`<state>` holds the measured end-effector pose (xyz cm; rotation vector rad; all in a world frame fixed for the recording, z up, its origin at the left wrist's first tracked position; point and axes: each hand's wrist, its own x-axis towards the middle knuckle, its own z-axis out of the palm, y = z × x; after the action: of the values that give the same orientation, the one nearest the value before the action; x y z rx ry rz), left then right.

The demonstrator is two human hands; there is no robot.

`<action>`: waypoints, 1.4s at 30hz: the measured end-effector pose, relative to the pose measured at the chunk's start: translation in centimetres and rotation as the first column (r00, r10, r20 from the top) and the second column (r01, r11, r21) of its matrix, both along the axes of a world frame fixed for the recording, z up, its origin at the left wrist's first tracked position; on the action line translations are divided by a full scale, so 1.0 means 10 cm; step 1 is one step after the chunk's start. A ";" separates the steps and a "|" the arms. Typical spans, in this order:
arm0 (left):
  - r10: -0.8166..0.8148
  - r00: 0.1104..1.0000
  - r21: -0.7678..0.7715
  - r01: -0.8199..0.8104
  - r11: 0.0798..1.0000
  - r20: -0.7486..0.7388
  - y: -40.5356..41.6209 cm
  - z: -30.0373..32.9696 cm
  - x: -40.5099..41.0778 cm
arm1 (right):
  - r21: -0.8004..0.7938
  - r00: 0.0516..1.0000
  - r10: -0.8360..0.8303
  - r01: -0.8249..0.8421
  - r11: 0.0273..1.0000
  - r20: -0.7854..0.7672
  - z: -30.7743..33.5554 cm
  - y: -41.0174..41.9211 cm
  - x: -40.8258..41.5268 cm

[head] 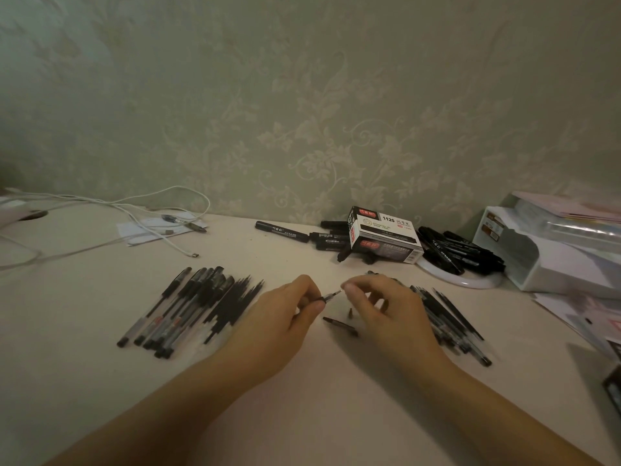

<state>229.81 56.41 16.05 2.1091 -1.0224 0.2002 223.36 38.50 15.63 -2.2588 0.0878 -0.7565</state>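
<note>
My left hand [289, 317] grips a thin black pen refill [331, 295] with its metal tip pointing right. My right hand [383, 306] pinches that tip between thumb and forefinger. Both hands hover just above the pale desk [302, 398]. Below them lie a loose black pen part [340, 325] and a tiny cap [350, 312]. A row of black gel pens and refills [188, 307] lies to the left. Another pile of pens and refills [450, 324] sits to the right, partly hidden by my right hand.
At the back stand a marker box marked 1120 [386, 235] and several black markers [460, 253] on a white plate. A white organiser [554, 250] is at the right, with papers near the right edge. White cables [134, 213] trail at the back left.
</note>
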 end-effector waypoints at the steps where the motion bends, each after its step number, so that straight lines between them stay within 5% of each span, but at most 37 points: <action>1: -0.006 1.000 -0.027 0.006 1.000 -0.013 -0.01 0.01 -0.01 | 0.165 0.996 0.084 -0.076 0.983 -0.042 0.04 0.03 -0.01; 5: -0.044 0.999 -0.076 0.041 0.996 -0.033 -0.03 0.02 -0.05 | 0.442 0.953 0.289 -0.220 0.870 -0.094 0.09 0.11 -0.05; 10: -0.069 0.997 -0.058 0.067 0.996 -0.028 -0.03 0.01 -0.04 | 0.611 0.986 0.146 -0.070 0.788 -0.075 0.12 0.04 -0.02; 14: -0.074 0.997 -0.047 0.074 0.996 0.000 -0.02 0.01 -0.04 | 0.809 1.000 0.012 -0.024 0.588 0.021 0.15 -0.09 0.02; 19: -0.058 0.998 -0.040 0.058 0.998 -0.002 -0.03 0.01 -0.03 | 0.883 0.990 0.128 -0.113 0.456 0.060 0.11 -0.04 -0.01; 25: -0.050 0.999 0.003 0.050 0.999 0.009 -0.01 -0.02 -0.01 | 0.877 0.991 0.094 -0.126 0.464 0.093 0.13 -0.06 0.04; 28: -0.017 1.000 0.032 0.017 0.999 0.001 0.01 -0.04 0.03 | 0.740 0.992 -0.102 0.009 0.673 0.081 0.22 -0.27 0.04; 31: -0.002 1.000 0.041 0.002 0.999 -0.007 0.02 -0.04 0.05 | 0.200 0.962 -0.273 0.266 0.943 0.007 0.25 -0.56 -0.02; 34: 0.000 1.000 0.053 0.000 0.999 -0.003 0.01 -0.03 0.03 | -0.141 0.913 -0.408 0.405 0.904 0.003 0.25 -0.77 -0.09; 42: 0.028 1.000 0.054 -0.028 0.998 0.002 0.01 -0.02 0.04 | -0.408 0.816 -0.534 0.421 0.810 -0.220 0.14 -0.90 -0.14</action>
<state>230.17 56.47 15.88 2.1734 -1.0093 0.1897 221.94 29.54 17.03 -2.7235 0.7808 -0.6797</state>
